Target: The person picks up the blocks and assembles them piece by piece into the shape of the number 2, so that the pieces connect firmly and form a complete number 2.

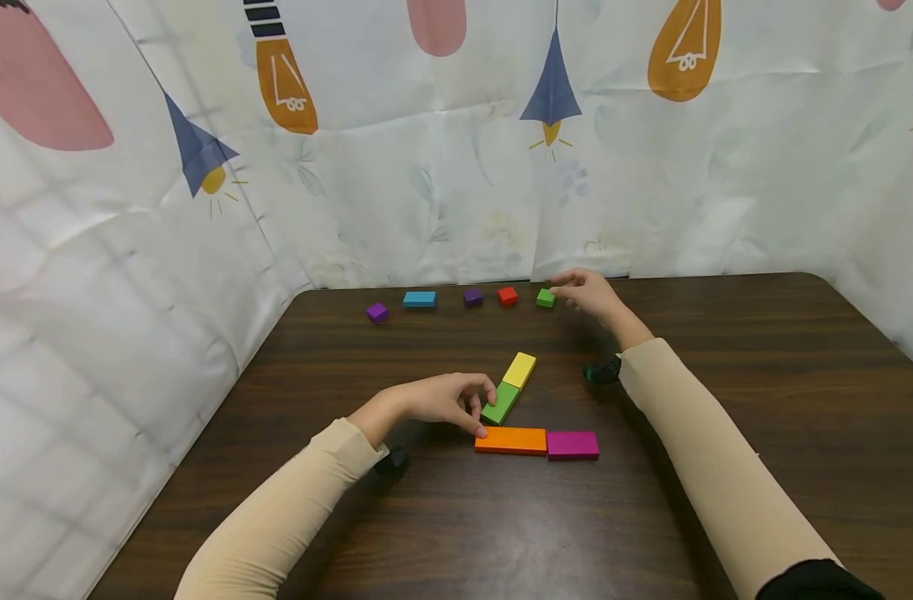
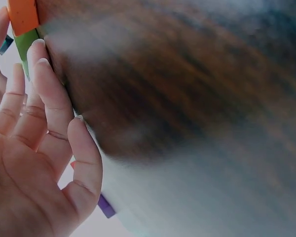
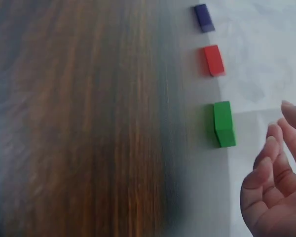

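An orange block [image 1: 510, 441] and a magenta block [image 1: 572, 445] lie end to end on the table. Behind them a green block [image 1: 501, 403] and a yellow block [image 1: 519, 369] form a slanted line. My left hand [image 1: 437, 398] rests at the left of these blocks, its thumb at the orange block's end and its fingertips beside the green block. In the left wrist view its fingers [image 2: 54, 94] are loosely bent. At the far edge my right hand [image 1: 587, 293] reaches beside a small green cube [image 1: 546, 297]; a gap shows between fingers and cube in the right wrist view.
Along the far edge of the dark wooden table [image 1: 336, 517] lie a red cube [image 1: 508, 296], a dark purple cube [image 1: 473, 297], a blue block [image 1: 419, 299] and a purple cube [image 1: 378, 312]. A printed cloth [image 1: 426, 208] hangs behind the table and along its left side.
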Motion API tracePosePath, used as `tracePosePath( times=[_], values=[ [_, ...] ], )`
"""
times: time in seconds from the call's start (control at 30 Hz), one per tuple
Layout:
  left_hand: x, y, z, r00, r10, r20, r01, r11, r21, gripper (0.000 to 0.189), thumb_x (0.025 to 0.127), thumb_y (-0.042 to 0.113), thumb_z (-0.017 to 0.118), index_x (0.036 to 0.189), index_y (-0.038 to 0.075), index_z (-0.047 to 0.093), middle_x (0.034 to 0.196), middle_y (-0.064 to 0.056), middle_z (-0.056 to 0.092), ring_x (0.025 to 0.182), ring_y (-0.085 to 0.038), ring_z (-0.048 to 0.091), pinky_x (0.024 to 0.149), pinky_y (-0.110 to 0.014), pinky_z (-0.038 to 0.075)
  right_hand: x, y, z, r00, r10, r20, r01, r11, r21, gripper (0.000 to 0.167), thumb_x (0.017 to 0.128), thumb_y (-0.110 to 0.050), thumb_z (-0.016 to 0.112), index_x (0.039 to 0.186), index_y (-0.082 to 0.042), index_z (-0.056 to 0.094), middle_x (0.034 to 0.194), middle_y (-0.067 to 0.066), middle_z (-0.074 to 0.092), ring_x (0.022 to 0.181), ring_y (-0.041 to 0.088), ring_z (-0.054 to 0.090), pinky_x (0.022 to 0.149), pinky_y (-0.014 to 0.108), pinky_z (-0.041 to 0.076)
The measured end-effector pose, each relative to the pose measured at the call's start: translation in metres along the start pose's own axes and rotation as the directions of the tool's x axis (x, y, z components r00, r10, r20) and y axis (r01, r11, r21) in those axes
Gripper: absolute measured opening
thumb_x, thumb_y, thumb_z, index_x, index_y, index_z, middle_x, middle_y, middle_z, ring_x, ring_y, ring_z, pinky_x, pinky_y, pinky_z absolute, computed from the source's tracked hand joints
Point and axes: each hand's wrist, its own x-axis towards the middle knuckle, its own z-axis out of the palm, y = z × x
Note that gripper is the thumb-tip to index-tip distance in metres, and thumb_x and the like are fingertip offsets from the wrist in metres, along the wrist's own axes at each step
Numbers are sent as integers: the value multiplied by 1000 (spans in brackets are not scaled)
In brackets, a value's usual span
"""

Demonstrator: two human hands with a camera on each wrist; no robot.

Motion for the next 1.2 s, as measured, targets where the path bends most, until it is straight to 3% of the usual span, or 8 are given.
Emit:
tracePosePath(
  times=[0.27,0.53,0.93,1.2],
  values=[
    [0,-2,0,1000,-14,-5,14,1000,-1,35,92,10,78,118,10,56,83,0,63,75,-13,55,71,-26,43,8,5,4,997,72,15,-73,996,43,48,106,-17,57,147,7,46,136,27,50,113,37,58,99,43,50],
    [1,1,0,1000,3,10,-3,1000,7,35,92,10,78,118,9,55,83,-1,63,74,-13,55,71,-26,43,15,8,11,989,142,-38,-142,990,17,51,104,-13,61,148,7,46,144,29,48,108,32,60,84,27,54],
    [1,-2,1,1000,4,-5,-4,1000,7,36,92,11,78,119,9,56,84,0,63,76,-12,55,72,-25,43,27,12,15,977,196,-87,-207,968,-142,49,101,-17,67,144,3,54,142,28,50,107,33,62,93,42,52],
    [0,-4,0,1000,-5,-9,5,1000,14,36,92,12,79,119,9,56,83,0,63,76,-12,56,73,-25,43,23,11,16,984,162,-72,-172,969,-179,45,101,-20,68,139,2,59,143,26,50,111,36,61,95,44,51]
  ],
)
